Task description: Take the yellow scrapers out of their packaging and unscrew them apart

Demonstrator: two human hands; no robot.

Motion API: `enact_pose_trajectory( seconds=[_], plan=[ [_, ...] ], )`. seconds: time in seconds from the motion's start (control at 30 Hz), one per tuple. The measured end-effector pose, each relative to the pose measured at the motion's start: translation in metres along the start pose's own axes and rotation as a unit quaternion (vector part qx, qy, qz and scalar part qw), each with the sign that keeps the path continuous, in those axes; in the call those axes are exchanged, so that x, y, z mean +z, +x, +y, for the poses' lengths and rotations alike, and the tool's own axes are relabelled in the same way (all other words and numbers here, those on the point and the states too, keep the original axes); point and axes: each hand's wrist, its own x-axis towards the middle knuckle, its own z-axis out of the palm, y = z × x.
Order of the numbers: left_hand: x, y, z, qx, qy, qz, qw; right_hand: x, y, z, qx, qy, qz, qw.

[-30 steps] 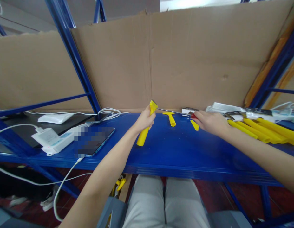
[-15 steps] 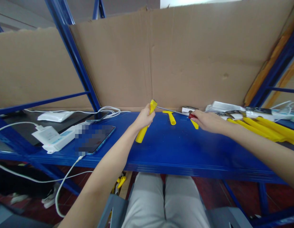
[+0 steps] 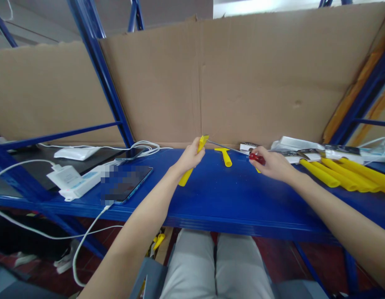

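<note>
My left hand (image 3: 191,155) is closed around a yellow T-shaped plastic handle (image 3: 185,178), held tilted above the blue shelf with its head at the top. My right hand (image 3: 271,163) grips the red handle of a screwdriver (image 3: 256,158). Its long metal shaft points left, and the tip meets or nearly meets the head of the yellow handle; contact is too small to tell. Between my hands, a second yellow T-shaped handle (image 3: 226,158) lies on the shelf. Under my right hand a bit of another yellow piece (image 3: 258,170) shows, mostly hidden.
On the right lie several yellow-handled tools (image 3: 344,176) with white packets (image 3: 298,144) behind them. To the left are a phone (image 3: 130,185), a white power strip (image 3: 86,181) and coiled cable (image 3: 147,146). A cardboard panel (image 3: 242,79) backs the blue shelf (image 3: 223,203).
My right hand has turned and shifted on the screwdriver's handle, showing more red. The yellow handle in my left hand has rotated a little. The whole view has shifted slightly.
</note>
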Motion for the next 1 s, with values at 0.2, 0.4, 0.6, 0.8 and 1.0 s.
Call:
enact_pose_trajectory(
  seconds=[0.2,0.4,0.6,0.8,1.0],
  plan=[
    [0.0,0.001,-0.006,0.051,0.024,0.001,0.998,0.004,-0.007,0.001,-0.01,0.055,-0.056,0.997],
    [-0.002,0.003,-0.008,0.064,0.011,-0.022,0.998,0.011,-0.012,0.003,0.013,0.116,-0.082,0.99],
    [-0.001,0.003,-0.004,0.078,0.052,-0.023,0.995,0.011,-0.014,0.003,0.016,0.134,-0.052,0.989],
    [0.005,0.005,-0.006,0.095,0.075,-0.037,0.992,0.015,-0.015,0.009,0.042,0.142,-0.021,0.989],
    [0.005,0.005,-0.016,0.111,0.063,-0.049,0.991,0.009,-0.014,0.008,-0.002,0.137,-0.088,0.987]
  ],
)
